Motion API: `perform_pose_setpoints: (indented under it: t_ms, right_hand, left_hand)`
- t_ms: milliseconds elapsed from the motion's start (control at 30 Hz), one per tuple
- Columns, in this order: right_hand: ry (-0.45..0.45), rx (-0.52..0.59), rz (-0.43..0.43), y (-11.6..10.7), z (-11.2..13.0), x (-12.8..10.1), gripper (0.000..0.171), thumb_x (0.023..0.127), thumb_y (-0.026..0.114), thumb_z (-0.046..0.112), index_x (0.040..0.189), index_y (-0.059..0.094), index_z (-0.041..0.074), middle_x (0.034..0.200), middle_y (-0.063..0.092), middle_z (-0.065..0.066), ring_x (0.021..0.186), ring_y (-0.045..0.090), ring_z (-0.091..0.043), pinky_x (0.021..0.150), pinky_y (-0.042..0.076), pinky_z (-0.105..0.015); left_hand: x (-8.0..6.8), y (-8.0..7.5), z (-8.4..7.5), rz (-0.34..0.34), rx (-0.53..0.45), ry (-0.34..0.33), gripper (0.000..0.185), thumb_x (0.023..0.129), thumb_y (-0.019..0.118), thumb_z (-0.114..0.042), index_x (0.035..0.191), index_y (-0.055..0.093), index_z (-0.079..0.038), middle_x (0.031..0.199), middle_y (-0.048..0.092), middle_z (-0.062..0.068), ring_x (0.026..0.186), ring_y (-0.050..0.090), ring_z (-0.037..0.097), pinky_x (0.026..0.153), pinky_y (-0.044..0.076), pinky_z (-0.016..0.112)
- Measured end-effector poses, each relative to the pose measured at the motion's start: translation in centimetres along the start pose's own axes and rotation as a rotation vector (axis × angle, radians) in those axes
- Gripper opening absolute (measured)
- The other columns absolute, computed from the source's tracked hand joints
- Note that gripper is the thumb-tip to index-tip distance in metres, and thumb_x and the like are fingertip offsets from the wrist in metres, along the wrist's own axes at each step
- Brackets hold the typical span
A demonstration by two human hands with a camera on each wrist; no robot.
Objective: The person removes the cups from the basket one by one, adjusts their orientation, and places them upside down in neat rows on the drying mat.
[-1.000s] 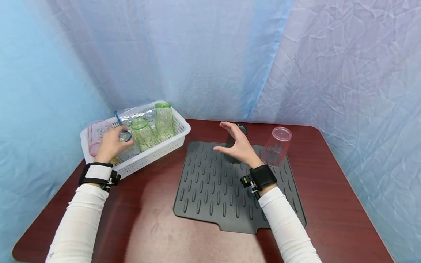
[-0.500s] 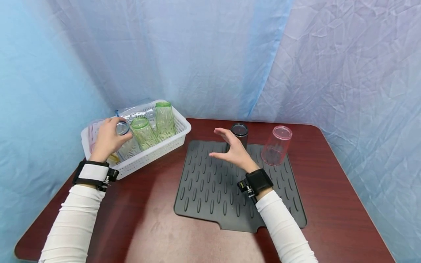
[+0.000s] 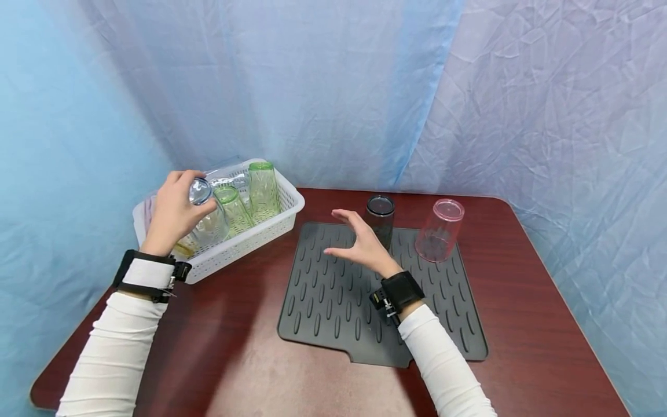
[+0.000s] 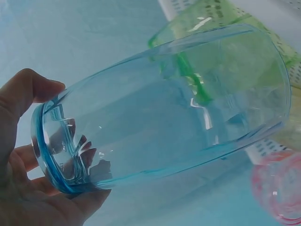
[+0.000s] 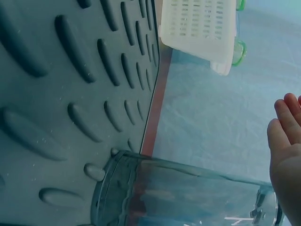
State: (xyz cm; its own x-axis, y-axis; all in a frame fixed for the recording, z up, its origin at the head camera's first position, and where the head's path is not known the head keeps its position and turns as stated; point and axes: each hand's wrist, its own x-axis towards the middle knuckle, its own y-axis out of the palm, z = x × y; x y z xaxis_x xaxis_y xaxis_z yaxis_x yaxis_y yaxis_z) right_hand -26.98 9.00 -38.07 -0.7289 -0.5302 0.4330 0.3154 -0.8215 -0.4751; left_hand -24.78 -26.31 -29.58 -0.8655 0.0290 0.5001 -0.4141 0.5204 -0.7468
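Note:
My left hand [image 3: 176,211] grips a clear blue glass [image 4: 141,117] by its thick base, thumb on one side and fingers on the other. In the head view this upside-down glass is over the left part of the white basket [image 3: 245,249]. Beside it in the basket are two upturned green glasses [image 3: 264,188]. Over the grey drying mat [image 3: 333,324], my right hand [image 3: 363,245] holds nothing, thumb and fingers spread wide. Just behind it a dark grey glass [image 3: 381,215] stands upside down on the mat, and a pink glass [image 3: 440,231] stands to its right.
More glassware lies in the basket: a yellowish piece [image 3: 184,248], a pink glass [image 4: 282,188] and a clear one at the back. Reddish-brown table [image 3: 526,324] surrounds the mat. Blue cloth [image 3: 312,92] hangs behind the table.
My left hand has raised the blue glass up from among the others in the basket. My right hand has drifted left and slightly down, away from the dark grey glass, staying spread.

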Motion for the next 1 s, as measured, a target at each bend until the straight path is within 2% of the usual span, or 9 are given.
perform_pose_setpoints:
  t_ms: [100,333,400,533,733,1000]
  right_hand:
    - [0.002,-0.020,0.001,0.1,0.1,0.1,0.078,0.077,0.080,0.002,0.140,0.037,-0.008,0.140,0.040,-0.027,0.132,0.038,-0.037,0.110,0.030,-0.043]
    - [-0.028,-0.032,-0.013,1.2,-3.4,0.7,0.085,0.075,0.083,0.008,0.144,0.036,0.000,0.143,0.040,-0.020,0.133,0.037,-0.033,0.109,0.030,-0.046]
    - [-0.032,-0.042,-0.015,1.4,-3.6,0.7,0.085,0.075,0.084,0.011,0.145,0.036,0.003,0.144,0.040,-0.016,0.134,0.037,-0.029,0.109,0.031,-0.044]
    - [-0.041,-0.058,-0.017,1.5,-3.4,0.9,0.087,0.074,0.085,0.016,0.146,0.037,0.008,0.144,0.041,-0.011,0.134,0.037,-0.022,0.108,0.031,-0.041]
    - [-0.073,-0.069,-0.012,2.0,-2.9,1.4,0.087,0.075,0.084,0.019,0.146,0.036,0.008,0.144,0.040,-0.010,0.134,0.037,-0.023,0.108,0.031,-0.042]
    - [-0.097,-0.074,-0.001,2.8,-1.8,2.5,0.091,0.074,0.085,0.019,0.147,0.033,0.008,0.146,0.038,-0.012,0.134,0.035,-0.021,0.107,0.033,-0.043]
  left_hand:
    - [0.2,-0.1,-1.2,-0.009,-0.001,0.024,0.051,0.077,0.071,-0.004,0.122,0.053,0.011,0.118,0.049,0.032,0.103,0.048,0.044,0.086,0.039,0.059]
    - [0.4,0.6,-3.3,-0.062,-0.020,0.131,0.050,0.074,0.073,-0.003,0.119,0.055,0.011,0.114,0.050,0.031,0.101,0.049,0.044,0.085,0.039,0.059]
    - [0.4,0.9,-3.9,-0.069,-0.030,0.154,0.049,0.074,0.073,-0.003,0.118,0.056,0.010,0.113,0.051,0.030,0.101,0.050,0.043,0.086,0.040,0.058]
    - [0.5,1.7,-5.3,-0.070,-0.053,0.200,0.047,0.074,0.072,0.000,0.117,0.057,0.010,0.113,0.052,0.029,0.102,0.050,0.042,0.087,0.040,0.055]
    - [0.6,3.4,-7.2,-0.071,-0.064,0.279,0.047,0.073,0.072,0.000,0.117,0.058,0.008,0.111,0.054,0.027,0.101,0.052,0.040,0.084,0.042,0.052]
    - [0.2,5.3,-9.6,0.004,-0.096,0.319,0.048,0.076,0.073,-0.003,0.121,0.058,0.007,0.112,0.053,0.023,0.097,0.052,0.035,0.078,0.045,0.047]
